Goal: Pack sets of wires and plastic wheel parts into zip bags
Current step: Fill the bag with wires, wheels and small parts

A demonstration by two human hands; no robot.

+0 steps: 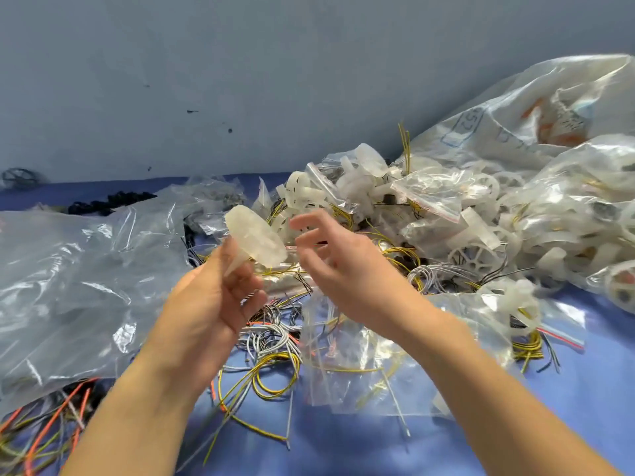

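Pinching a translucent white plastic wheel part (256, 240) by its narrow end between thumb and curled fingers, the left hand (213, 300) holds it raised over the middle of the blue table (378, 448). The right hand (343, 273) hovers just right of the part without touching it; its fingers are loosely bent and spread apart, gripping nothing, and their tips are blurred.

Below the right wrist lies 1 clear zip bag (360, 355), flat on the table, with thin yellow wires showing through it. Loose wires (271, 352) in grey, yellow and orange tangle beneath both hands and spill toward the near edge. More orange wires (51, 424) lie at the near left, partly under a large crumpled clear bag (68, 286).

To the far right rises a heap of white wheel parts (360, 187) mixed with small zip bags and yellow wire. Behind it slumps a big printed plastic sack (549, 108). A filled zip bag (529, 321) with a red seal strip rests at the right. At the far left a dark wheel (20, 178) sits against the grey-blue wall (206, 63).
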